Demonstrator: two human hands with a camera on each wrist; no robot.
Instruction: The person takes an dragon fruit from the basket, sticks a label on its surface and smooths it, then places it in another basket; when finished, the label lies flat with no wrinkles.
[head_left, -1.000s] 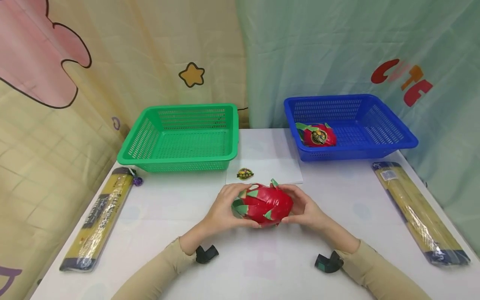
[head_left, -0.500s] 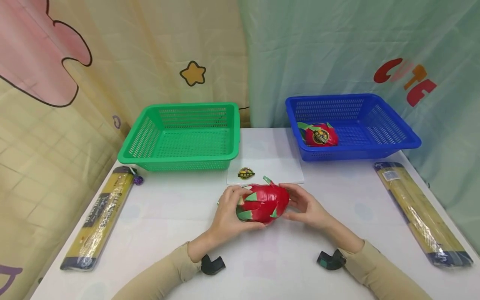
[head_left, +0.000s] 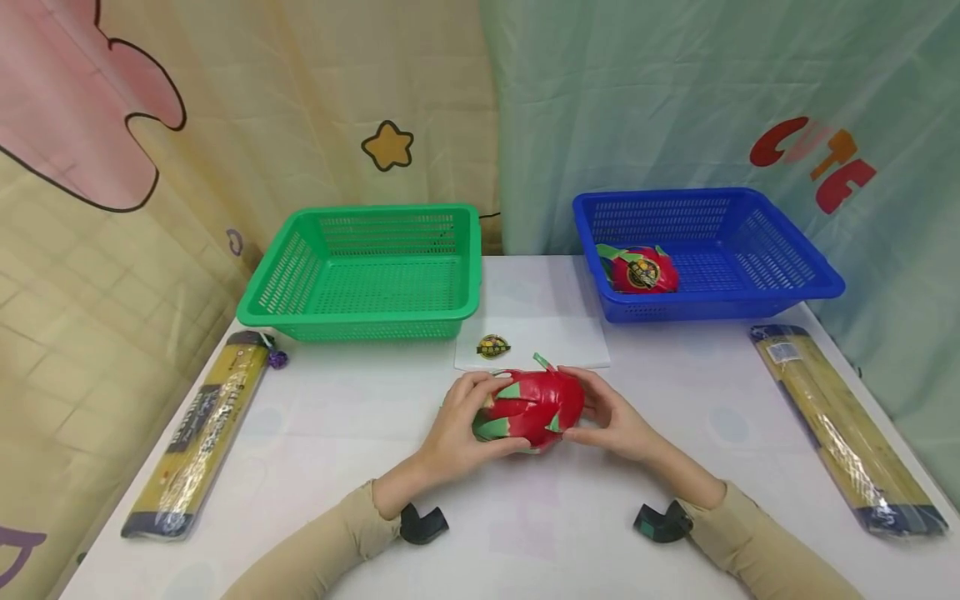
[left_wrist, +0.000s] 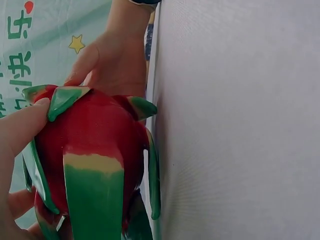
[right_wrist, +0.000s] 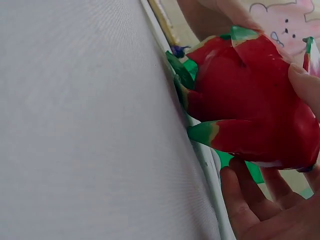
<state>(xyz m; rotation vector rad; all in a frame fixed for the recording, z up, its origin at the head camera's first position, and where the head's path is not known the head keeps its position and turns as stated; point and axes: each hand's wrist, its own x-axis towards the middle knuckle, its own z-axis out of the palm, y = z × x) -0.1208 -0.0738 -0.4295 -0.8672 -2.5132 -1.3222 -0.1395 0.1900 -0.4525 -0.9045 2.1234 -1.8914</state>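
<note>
A red dragon fruit (head_left: pixel 534 407) with green-tipped scales, smooth and shiny, is between both hands close over the white table. My left hand (head_left: pixel 459 427) grips its leafy left end, thumb along the near side and fingers over the top. At the other end my right hand (head_left: pixel 621 423) holds it between thumb and fingers. Up close in the left wrist view, a broad green scale (left_wrist: pixel 95 197) hangs down the fruit. The right wrist view shows the fingers (right_wrist: pixel 272 200) spread under the fruit's red skin (right_wrist: pixel 255 95). Just beyond it, a round black-and-gold sticker (head_left: pixel 492 347) lies on a white sheet (head_left: pixel 555 346).
Behind on the left stands a green basket (head_left: pixel 358 319). On the right, a blue basket (head_left: pixel 712 308) holds another dragon fruit (head_left: pixel 643 271) bearing a similar sticker. Long yellow packets lie along the left (head_left: pixel 198 437) and right (head_left: pixel 847 429) table edges. Curtains hang behind.
My left hand has shifted right and farther over the fruit. The dragon fruit has turned slightly between the hands, and its scales point differently. My right hand loosened briefly, then closed in again.
</note>
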